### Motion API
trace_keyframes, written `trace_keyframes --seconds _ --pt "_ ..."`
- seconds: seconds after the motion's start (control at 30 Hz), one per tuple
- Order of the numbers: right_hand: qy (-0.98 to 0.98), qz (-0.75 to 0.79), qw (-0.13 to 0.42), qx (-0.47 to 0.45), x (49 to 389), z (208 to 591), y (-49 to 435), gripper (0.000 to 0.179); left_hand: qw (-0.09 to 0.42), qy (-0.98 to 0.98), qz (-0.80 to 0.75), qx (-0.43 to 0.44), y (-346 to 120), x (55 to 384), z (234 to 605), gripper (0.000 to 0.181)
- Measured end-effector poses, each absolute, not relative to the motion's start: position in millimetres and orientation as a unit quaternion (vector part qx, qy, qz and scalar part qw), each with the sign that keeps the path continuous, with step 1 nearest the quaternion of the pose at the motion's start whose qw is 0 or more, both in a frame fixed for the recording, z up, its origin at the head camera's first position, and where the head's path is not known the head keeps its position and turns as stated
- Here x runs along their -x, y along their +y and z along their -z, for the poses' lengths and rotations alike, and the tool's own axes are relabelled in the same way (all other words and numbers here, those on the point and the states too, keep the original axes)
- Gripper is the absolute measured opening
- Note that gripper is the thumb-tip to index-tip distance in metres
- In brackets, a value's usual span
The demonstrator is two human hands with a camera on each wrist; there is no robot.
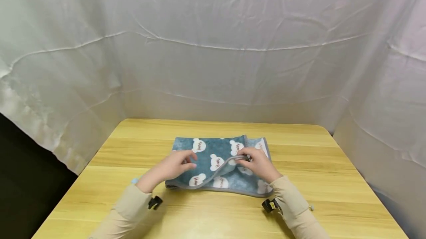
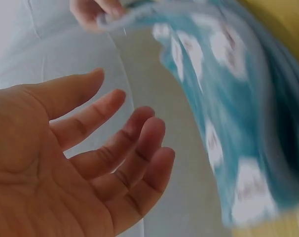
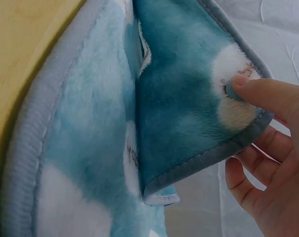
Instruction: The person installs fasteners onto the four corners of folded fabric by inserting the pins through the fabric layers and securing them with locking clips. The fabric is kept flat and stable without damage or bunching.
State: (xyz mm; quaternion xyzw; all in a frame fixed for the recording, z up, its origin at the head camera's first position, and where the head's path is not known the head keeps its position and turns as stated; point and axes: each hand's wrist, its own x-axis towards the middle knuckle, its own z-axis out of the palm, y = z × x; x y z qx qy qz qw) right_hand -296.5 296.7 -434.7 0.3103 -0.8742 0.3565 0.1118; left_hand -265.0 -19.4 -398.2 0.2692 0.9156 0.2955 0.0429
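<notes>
A teal fleece blanket (image 1: 206, 163) with white bear-head prints and grey edging lies folded on the table. My right hand (image 1: 257, 161) pinches a corner of its upper layer between thumb and fingers, lifting it off the layer beneath. In the right wrist view the thumb of the right hand (image 3: 275, 143) presses on a bear print near that corner. My left hand (image 1: 176, 165) hovers over the blanket's left part, fingers loosely bent. In the left wrist view the left hand (image 2: 105, 158) holds nothing and stands apart from the cloth (image 2: 223, 98).
The blanket lies on a light wood-grain table (image 1: 133, 146). Pale grey curtains (image 1: 213, 65) hang behind and at both sides. A small light-blue object (image 1: 134, 181) shows beside the left wrist, its kind unclear. Black wrist cameras (image 1: 155, 202) sit on both sleeves.
</notes>
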Motion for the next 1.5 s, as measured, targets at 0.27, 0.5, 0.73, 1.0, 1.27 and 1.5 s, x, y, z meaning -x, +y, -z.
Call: trace_keyframes --seconds 0.27,0.5,0.73,1.0,1.27,1.5 --pt "-0.877 -0.355 0.109 -0.304 295.6 434.5 299.0 0.01 0.055 0.957 -0.21 -0.191 -75.7 241.7 396.9 0.015" --pt "-0.88 -0.344 0.102 -0.311 293.9 431.8 300.4 0.01 0.105 0.975 -0.156 -0.118 -96.4 228.0 406.9 0.023" --pt "-0.883 -0.334 0.102 -0.314 293.9 431.5 301.5 0.011 0.111 0.98 -0.134 -0.096 -99.8 226.8 421.3 0.022" --pt "-0.883 -0.331 0.102 -0.316 294.7 432.6 302.3 0.009 0.106 0.981 -0.139 -0.086 -97.4 225.6 430.2 0.019" --pt "-0.878 -0.33 0.112 -0.328 295.7 433.9 302.4 0.01 0.076 0.982 -0.147 -0.088 -93.1 227.7 428.4 0.007" --pt "-0.878 -0.324 0.117 -0.332 295.4 434.9 303.1 0.009 0.039 0.979 -0.165 -0.115 -75.5 240.3 413.4 0.013"
